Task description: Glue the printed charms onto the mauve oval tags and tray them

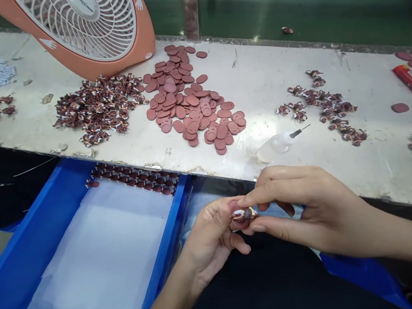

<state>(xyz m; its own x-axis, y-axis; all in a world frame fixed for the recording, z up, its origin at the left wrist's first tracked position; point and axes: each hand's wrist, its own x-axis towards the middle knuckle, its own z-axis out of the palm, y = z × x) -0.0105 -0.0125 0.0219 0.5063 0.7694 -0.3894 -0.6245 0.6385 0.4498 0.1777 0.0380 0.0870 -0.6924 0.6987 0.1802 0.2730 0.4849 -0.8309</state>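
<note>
My left hand (210,238) grips a reddish-brown oval disc (233,204) between thumb and fingers, just below the table's front edge. Against that disc lies a small painted figurine (248,213), brown with white and yellow parts. The thumb and forefinger of my right hand (308,205) close on the figurine from the right. Whether the figurine is fixed to the disc I cannot tell. Above my right hand, a translucent squeeze bottle (275,146) with a needle tip lies on the table.
Loose oval discs (193,106) and a heap of figurines (98,107) cover the table's middle left, before an orange fan (114,68). More figurines (329,105) lie to the right. At lower left, a blue tray (164,248) holds white sheets and rows of pieces (134,176).
</note>
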